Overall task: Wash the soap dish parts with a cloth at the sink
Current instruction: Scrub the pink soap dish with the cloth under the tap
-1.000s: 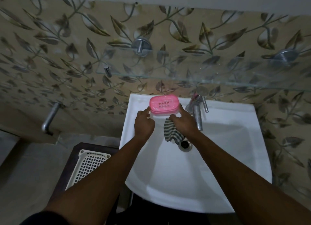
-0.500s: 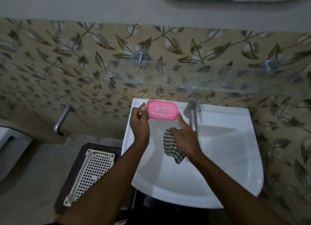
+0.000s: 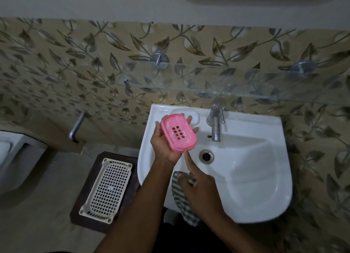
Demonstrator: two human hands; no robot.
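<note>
My left hand [image 3: 164, 145] holds a pink soap dish [image 3: 179, 132] tilted over the left side of the white sink [image 3: 251, 177]. Its slotted top faces me and has white soap marks on it. My right hand [image 3: 200, 192] is below it, gripping a grey-and-white striped cloth [image 3: 182, 201] that hangs over the sink's front rim. The right index finger points up and nearly touches the dish's lower edge.
A chrome tap [image 3: 216, 120] stands at the back of the sink, with the drain [image 3: 206, 156] below it. A glass shelf [image 3: 227, 86] projects from the leaf-patterned wall above. A white plastic basket [image 3: 107, 190] rests on a dark stool at the left.
My left hand has lifted the pink dish off the sink's back ledge and tilted it toward me. My right hand has dropped with the cloth toward the sink's front rim.
</note>
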